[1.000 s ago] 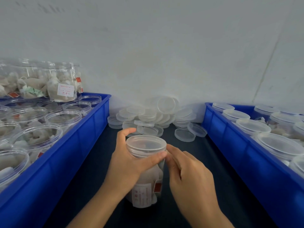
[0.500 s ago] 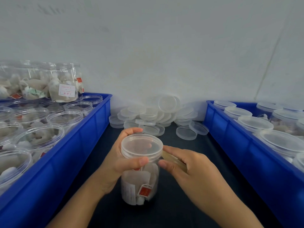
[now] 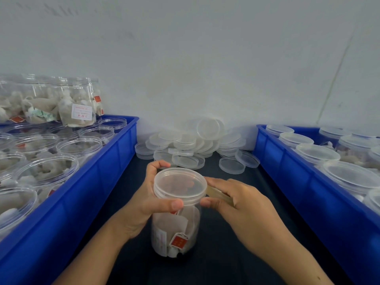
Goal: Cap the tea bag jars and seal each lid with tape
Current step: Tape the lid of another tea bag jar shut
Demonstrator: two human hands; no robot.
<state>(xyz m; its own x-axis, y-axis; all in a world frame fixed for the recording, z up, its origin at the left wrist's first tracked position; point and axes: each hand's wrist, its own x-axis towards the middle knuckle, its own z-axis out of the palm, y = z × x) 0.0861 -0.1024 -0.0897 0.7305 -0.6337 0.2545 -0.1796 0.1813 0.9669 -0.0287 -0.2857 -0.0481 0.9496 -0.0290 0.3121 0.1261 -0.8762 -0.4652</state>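
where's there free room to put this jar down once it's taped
Bare dark table lies between the two blue bins, around the jar. Crowded: the loose lids heaped at the wall, the left bin and right bin, both packed with jars.

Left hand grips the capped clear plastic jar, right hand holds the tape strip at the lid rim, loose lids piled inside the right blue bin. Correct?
Not quite. The head view shows the loose clear plastic lids piled on the dark table against the wall, between the two blue bins, not inside one. The left hand, clear plastic jar and right hand with tape strip are right.
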